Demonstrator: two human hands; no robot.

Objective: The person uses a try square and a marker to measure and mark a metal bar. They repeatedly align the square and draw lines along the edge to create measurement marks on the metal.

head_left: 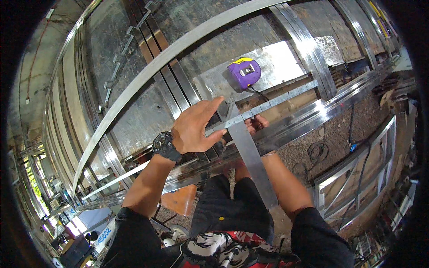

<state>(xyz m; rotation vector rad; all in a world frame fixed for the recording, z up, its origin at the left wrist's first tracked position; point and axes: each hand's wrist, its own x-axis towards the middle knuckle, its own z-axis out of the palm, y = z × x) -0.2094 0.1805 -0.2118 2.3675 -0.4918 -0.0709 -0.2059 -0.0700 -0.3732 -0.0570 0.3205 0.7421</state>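
Observation:
A narrow grey metal strip [281, 99] with evenly spaced cross marks lies slantwise over the bench edge. A wide flat grey metal bar [252, 163] meets it near its left end and hangs toward my body, like the arm of a square. My left hand [196, 125], with a black watch, rests over the strip's left end, thumb and forefinger spread apart. At the strip's near side, right of the flat bar, my right hand [256, 124] has its fingers curled; what they hold is hidden. A purple and yellow tape measure [245, 73] lies just beyond.
A long curved metal band [129, 91] arches across the bench. Shiny metal tubes [308, 49] cross the worktop [214, 49]. Below right, a welded metal frame [357, 174] and a black cable [318, 152] lie on the gravelly floor. An orange-brown seat [178, 199] stands beside my legs.

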